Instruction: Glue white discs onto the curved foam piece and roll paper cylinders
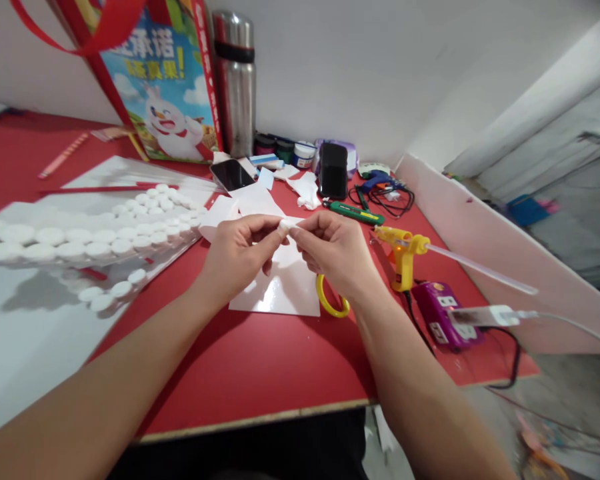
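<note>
Over the middle of the red table, my left hand [243, 247] and my right hand [330, 247] meet, fingertips pinched together. Between them is a small white roll [286, 225], perhaps of paper; the fingers cover part of it. A glossy white sheet [280, 287] lies below my hands. Just under my right wrist a yellow ring-shaped handle [343, 308] shows, the rest hidden. To the left, rows of white round discs [97, 248] form a long curved piece above a white board [25, 347]. A few loose discs [121, 289] sit nearer me.
On the right are a yellow glue gun [404, 257] with a clear glue stick and a purple power socket [443, 313] with cables. Behind my hands lie a green cutter [356, 213], a black phone [333, 170] and paper scraps. A steel flask [236, 87] stands beside a colourful bag [165, 93].
</note>
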